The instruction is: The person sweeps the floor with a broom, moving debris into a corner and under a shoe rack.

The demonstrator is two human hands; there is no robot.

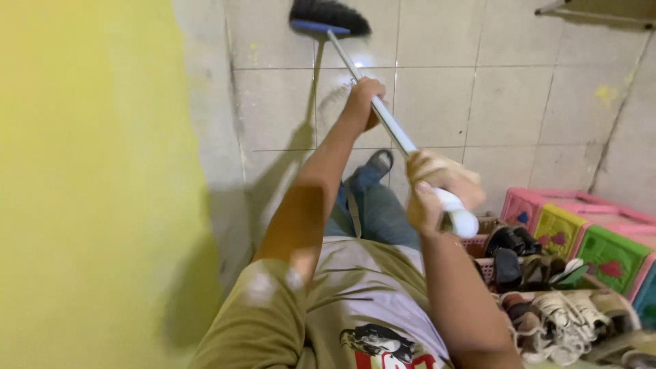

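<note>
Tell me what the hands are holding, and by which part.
Both hold a broom. The left hand grips the white handle midway down the shaft; the right hand wraps the top end, near the rounded cap.

Soft indoor light left the scene moderately bright, with a small white glare on the floor tiles point(360, 63) near the broom handle point(383, 113). A dim shadow pooled along the yellow wall point(89, 184), whose edge bowed with wide-angle distortion. The right hand point(437, 195) looked slightly blurred.
</note>
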